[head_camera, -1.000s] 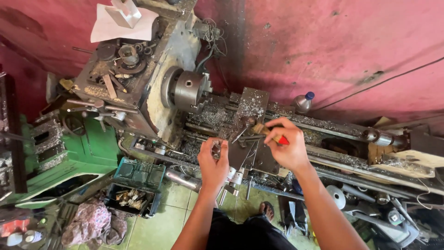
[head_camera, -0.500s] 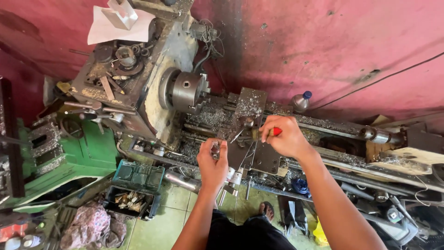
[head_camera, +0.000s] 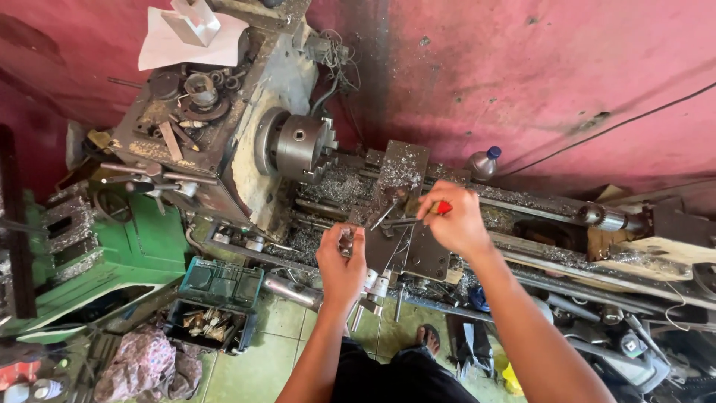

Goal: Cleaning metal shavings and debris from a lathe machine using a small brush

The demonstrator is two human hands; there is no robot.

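Lathe (head_camera: 246,149): lying across the scene, its bed running right under metal shavings.
Chuck (head_camera: 298,145): sitting left of both hands.
Right hand (head_camera: 455,220): closing around a red-handled tool (head_camera: 441,207) over the carriage.
Left hand (head_camera: 341,257): gripping a small metal handle (head_camera: 347,237), nearer.

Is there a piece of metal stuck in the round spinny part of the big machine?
No, the lathe chuck shows only its empty centre hole, and both hands work farther along the bed.
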